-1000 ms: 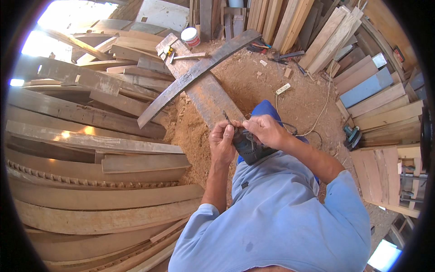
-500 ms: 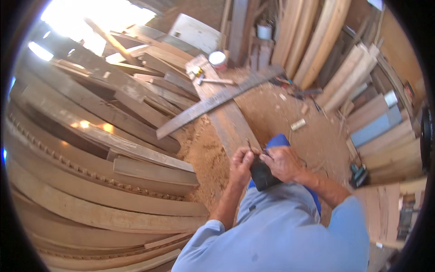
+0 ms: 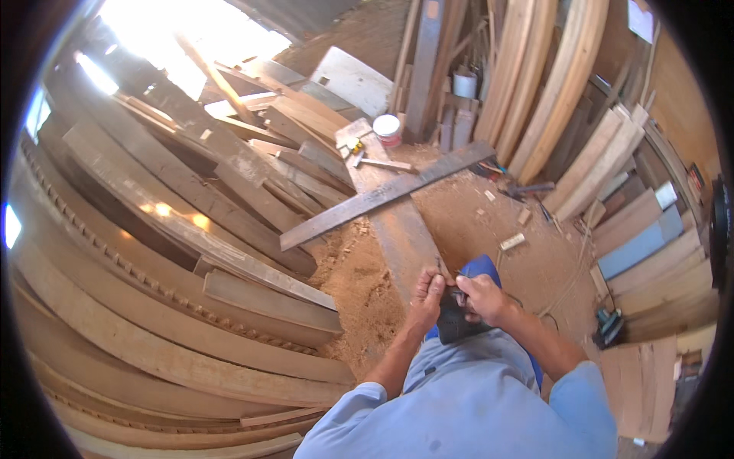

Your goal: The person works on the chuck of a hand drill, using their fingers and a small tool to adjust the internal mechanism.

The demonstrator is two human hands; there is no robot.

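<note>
A dark power drill (image 3: 457, 325) rests against my lap, its thin bit poking up past my fingers. My left hand (image 3: 426, 298) is closed around the drill's front end near the bit. My right hand (image 3: 482, 297) grips the drill's top just beside it, fingers pinched at the chuck. Both forearms come up from my light blue shirt (image 3: 466, 405). A blue knee (image 3: 480, 267) shows just beyond the hands.
A wide grey plank (image 3: 397, 222) lies ahead on the sawdust floor (image 3: 359, 291), crossed by a long dark curved board (image 3: 382, 195). A hammer (image 3: 382, 164) and a white tub (image 3: 388, 128) sit at its far end. Stacked planks (image 3: 153, 306) fill the left; boards (image 3: 642, 237) lean on the right.
The view has tilted up and back, so the hands and drill sit lower and smaller in the picture. Both hands stay on the drill's front end.
</note>
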